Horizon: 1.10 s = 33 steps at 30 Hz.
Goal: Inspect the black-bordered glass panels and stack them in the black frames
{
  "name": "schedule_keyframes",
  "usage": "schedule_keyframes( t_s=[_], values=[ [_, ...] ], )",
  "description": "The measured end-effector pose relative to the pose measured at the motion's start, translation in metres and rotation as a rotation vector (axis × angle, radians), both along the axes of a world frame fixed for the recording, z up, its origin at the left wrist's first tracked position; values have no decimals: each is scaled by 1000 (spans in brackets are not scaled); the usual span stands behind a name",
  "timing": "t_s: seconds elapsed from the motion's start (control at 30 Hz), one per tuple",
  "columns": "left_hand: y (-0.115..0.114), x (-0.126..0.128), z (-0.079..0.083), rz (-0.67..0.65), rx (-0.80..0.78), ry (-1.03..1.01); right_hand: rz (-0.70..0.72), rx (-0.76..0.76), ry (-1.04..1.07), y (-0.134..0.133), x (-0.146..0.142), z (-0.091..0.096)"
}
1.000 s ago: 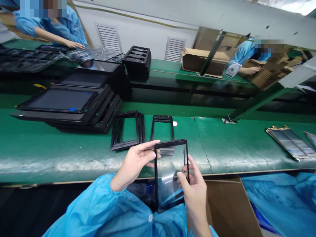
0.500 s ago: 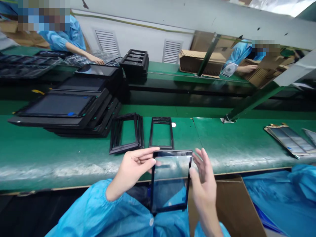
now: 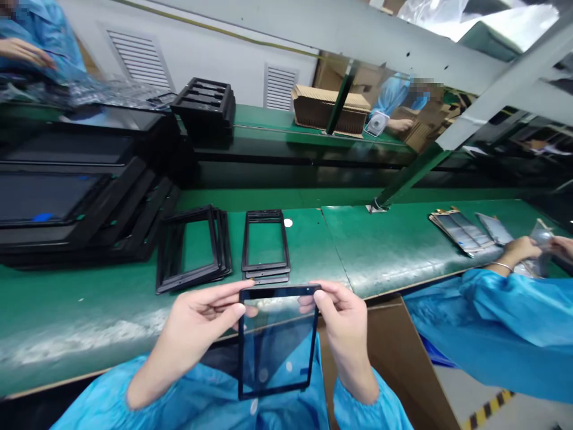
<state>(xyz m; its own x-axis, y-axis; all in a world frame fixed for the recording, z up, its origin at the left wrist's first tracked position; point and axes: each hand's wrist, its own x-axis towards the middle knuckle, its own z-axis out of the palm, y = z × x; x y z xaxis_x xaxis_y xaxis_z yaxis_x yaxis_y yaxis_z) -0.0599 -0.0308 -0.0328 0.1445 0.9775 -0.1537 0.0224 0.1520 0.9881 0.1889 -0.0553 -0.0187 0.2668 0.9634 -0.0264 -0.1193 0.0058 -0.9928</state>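
A clear glass panel with a black border (image 3: pixel 277 343) is held upright in front of my body, just off the bench edge. My left hand (image 3: pixel 197 322) pinches its upper left corner between thumb and fingers. At the upper right corner, my right hand (image 3: pixel 342 316) grips it the same way, fingertips showing through the glass. Just beyond the panel lies a small stack of black rectangular frames (image 3: pixel 266 269). Left of that, a second stack of black frames (image 3: pixel 192 278) sits slightly fanned out.
Stacked black trays with screens (image 3: pixel 102 203) rise at the left. A black rack (image 3: pixel 203 107) and corrugated cardboard dividers (image 3: pixel 331 110) stand at the back. Flat display panels (image 3: pixel 461 230) lie to the right, beside a co-worker's hands (image 3: pixel 521 251). A green post (image 3: pixel 403 179) meets the bench.
My right hand has closed on the panel's upper right corner; before, its fingers were spread beside the edge. The view has swung right, bringing a co-worker's hands in.
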Motion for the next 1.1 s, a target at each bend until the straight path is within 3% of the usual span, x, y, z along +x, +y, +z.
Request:
schedule_keyframes(
  t_s=[0.1, 0.2, 0.27, 0.37, 0.43, 0.53, 0.63, 0.73, 0.9, 1.1],
  values=[
    [1, -1, -1, -21, 72, 99, 5, 2, -3, -1, 0, -1],
    [1, 6, 8, -71, 366, 379, 64, 0, -46, -1, -8, -4],
    [2, 14, 18, -206, 537, 550, 154, -8, -35, -2, -16, -7],
    [6, 22, 30, -490, 500, 571, 290, -55, 68, -2, -18, -12],
    [9, 22, 33, -548, 351, 506, 381, -109, 84, -2, -7, -15],
    [8, 15, 27, -400, 81, 309, 453, -203, -12, -4, 22, -24],
    [4, 8, 14, -174, -91, 101, 384, -258, -23, -7, 45, -34],
    [2, 6, 1, -47, -116, 7, 227, -256, 58, -11, 47, -40],
    [1, 7, -10, 16, -134, -22, -12, -196, -9, -14, 27, -42],
    [-2, 2, -16, 51, -134, -22, -44, -148, -71, -14, 18, -38]
  ],
)
